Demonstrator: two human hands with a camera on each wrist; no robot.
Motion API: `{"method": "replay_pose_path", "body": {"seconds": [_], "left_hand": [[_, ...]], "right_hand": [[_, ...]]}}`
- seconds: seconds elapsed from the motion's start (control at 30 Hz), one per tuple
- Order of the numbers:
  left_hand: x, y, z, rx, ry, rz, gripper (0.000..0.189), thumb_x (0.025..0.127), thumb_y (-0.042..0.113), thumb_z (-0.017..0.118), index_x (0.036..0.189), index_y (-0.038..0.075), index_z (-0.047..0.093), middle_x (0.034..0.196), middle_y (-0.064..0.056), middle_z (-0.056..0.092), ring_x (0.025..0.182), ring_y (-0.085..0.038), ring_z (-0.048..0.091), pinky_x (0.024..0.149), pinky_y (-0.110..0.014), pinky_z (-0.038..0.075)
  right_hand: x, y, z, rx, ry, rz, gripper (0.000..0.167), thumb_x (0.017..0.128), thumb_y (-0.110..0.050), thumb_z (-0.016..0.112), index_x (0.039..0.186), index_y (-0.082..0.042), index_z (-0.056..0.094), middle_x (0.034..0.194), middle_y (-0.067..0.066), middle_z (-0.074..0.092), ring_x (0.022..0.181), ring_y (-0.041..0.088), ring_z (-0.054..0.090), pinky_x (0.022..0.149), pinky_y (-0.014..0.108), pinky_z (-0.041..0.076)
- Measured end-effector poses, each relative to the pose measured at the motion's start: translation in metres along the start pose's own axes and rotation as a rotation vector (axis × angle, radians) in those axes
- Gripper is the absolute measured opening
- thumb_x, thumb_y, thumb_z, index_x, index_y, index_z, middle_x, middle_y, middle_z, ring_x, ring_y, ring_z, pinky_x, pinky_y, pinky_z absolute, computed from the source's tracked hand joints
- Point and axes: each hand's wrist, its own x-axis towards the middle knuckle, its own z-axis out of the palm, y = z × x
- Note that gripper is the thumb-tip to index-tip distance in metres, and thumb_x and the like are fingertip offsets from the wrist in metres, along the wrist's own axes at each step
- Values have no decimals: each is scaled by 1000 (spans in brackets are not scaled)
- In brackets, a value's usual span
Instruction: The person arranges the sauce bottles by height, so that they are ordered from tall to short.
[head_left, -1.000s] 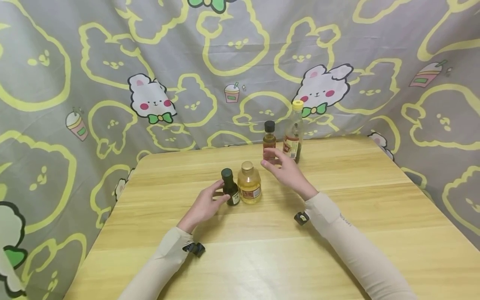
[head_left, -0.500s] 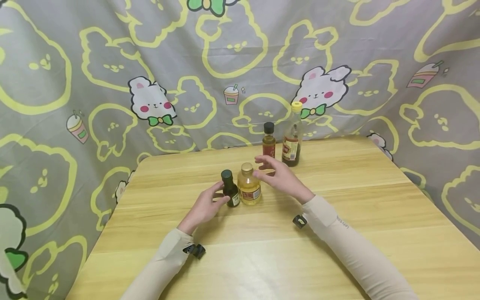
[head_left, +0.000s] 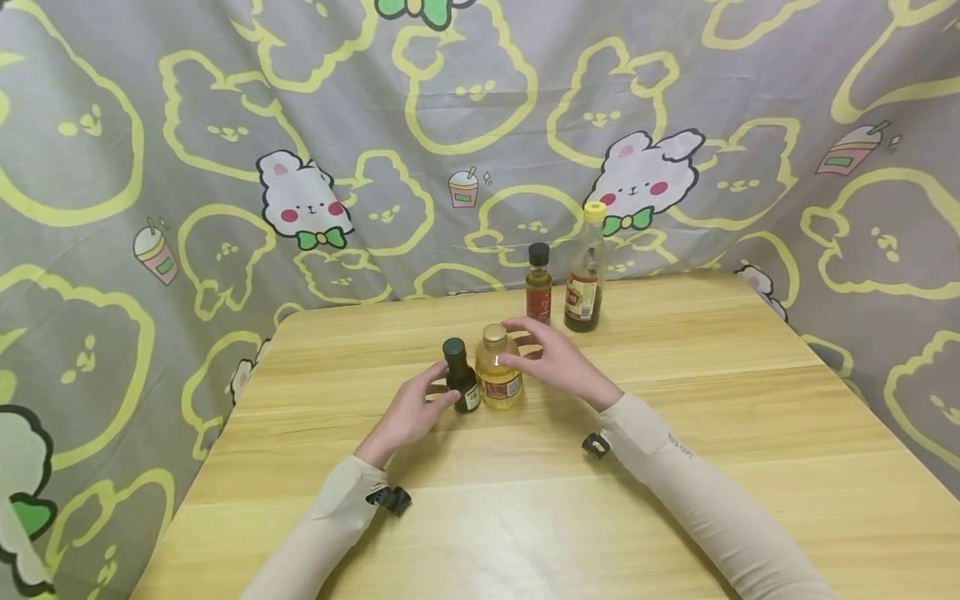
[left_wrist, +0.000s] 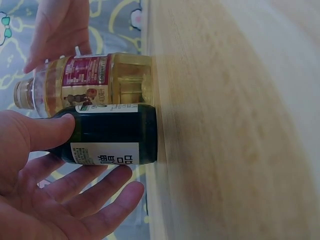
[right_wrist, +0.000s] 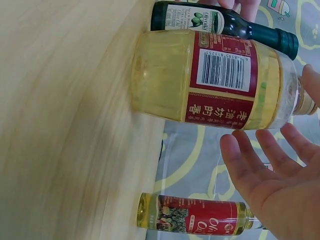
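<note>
A small dark green olive oil bottle (head_left: 462, 377) stands upright in the middle of the table (head_left: 525, 500). My left hand (head_left: 411, 410) holds it from the left, its thumb (left_wrist: 52, 131) across the glass and its other fingers loosely behind. Beside it, close on the right, stands a squat bottle of yellow cooking oil (head_left: 500, 373) with a gold cap and red label. My right hand (head_left: 558, 362) reaches round the right side of this bottle. In the right wrist view its fingers are spread and relaxed alongside the neck and shoulder, the thumb near the cap.
Behind my right hand stand a slim red-labelled olive oil bottle (head_left: 538, 287) with a black cap and a tall yellow-capped bottle (head_left: 586, 275) of dark liquid. A patterned grey curtain (head_left: 420, 192) hangs along the table's back edge.
My right hand has come down from in front of the slim red-labelled bottle, moving left and nearer to the yellow oil bottle. The left hand and the bottles have stayed in place.
</note>
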Motion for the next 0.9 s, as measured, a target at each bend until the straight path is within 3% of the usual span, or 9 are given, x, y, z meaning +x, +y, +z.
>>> {"method": "replay_pose_path", "body": {"seconds": [0.37,0.9], "left_hand": [[0,0,0,3,-3,2,59,102,17,65,156,16,43,151,-20,52,125,-38,63,100,-51,55],[1,1,-1,12,-4,0,59,102,18,65,156,14,42,151,-21,52,125,-39,63,103,-53,53]], "right_hand": [[0,5,5,-28,-26,42,70,91,-37,79,148,-10,49,147,11,56,131,34,58,98,39,58],[1,8,6,-16,-32,52,60,92,-38,77,142,-15,53,144,9,58,131,35,59,100,43,56]]}}
